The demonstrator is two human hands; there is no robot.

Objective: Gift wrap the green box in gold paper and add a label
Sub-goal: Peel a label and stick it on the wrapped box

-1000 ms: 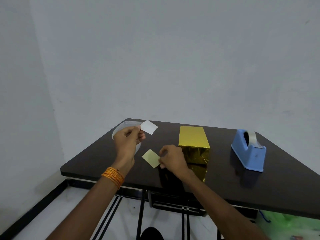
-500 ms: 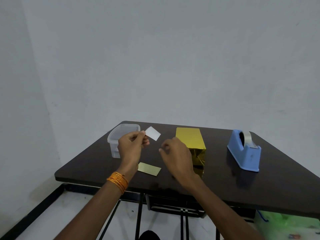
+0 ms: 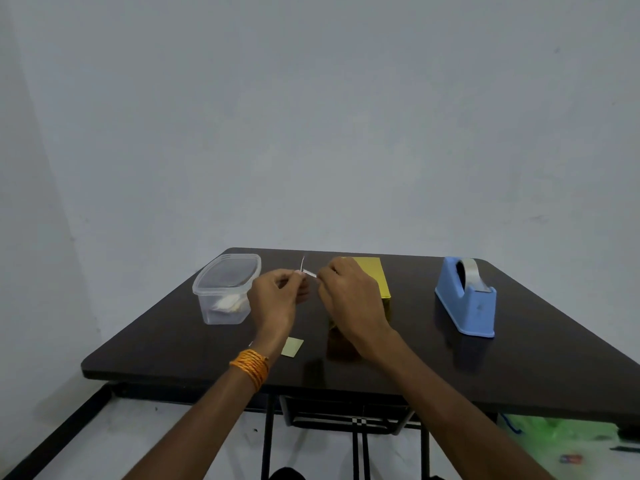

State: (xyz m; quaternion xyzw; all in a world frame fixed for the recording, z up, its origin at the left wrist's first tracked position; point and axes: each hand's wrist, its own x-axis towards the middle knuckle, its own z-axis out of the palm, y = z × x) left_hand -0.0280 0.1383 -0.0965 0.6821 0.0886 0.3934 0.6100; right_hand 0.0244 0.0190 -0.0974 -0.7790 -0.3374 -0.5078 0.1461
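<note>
**White label (image 3: pixel 309 273) pinched just left of the gold-wrapped box (image 3: pixel 375 277)**

A clear plastic tub (image 3: pixel 227 289) stands on the dark table (image 3: pixel 554 358), well left of the gold-wrapped box. Between them the left hand (image 3: pixel 273 299), orange threads (image 3: pixel 251 367) at its wrist, pinches the white label in the air. The right hand (image 3: pixel 349 299), fingers curled, pinches its other end and covers the box's left side. A pale yellow slip (image 3: pixel 292 347) lies nearer than the box, to its left. A blue tape dispenser (image 3: pixel 464 299) sits well right of the box.
</note>
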